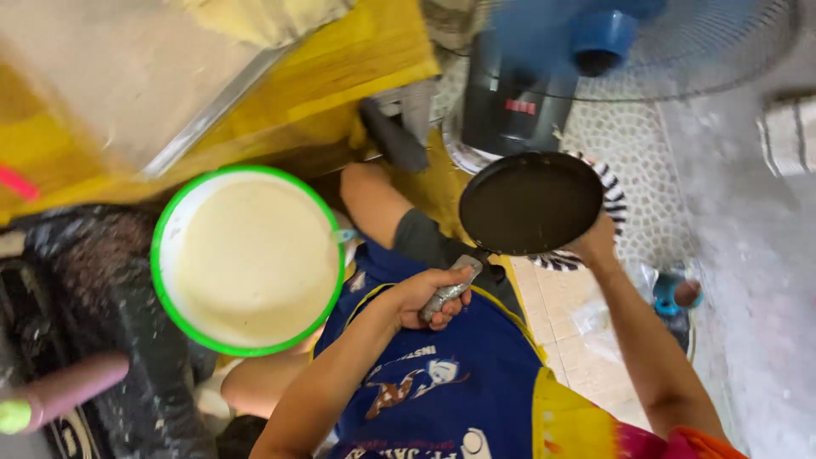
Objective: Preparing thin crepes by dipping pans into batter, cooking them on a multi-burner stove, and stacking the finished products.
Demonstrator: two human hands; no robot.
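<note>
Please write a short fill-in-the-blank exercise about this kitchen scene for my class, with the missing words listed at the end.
1. The left hand is closed around the pan's ____.
2. The round pan is ____ in colour, and the right hand touches its edge.
3. The bowl of pale batter has a ____ rim.
4. Beyond the pan stands a blue ____.

Missing words: handle; black; green; fan

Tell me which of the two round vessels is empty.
The flat black round pan, gripped by its metal handle in the left hand; its surface is bare, while the green-rimmed white bowl is full of pale batter.
</note>
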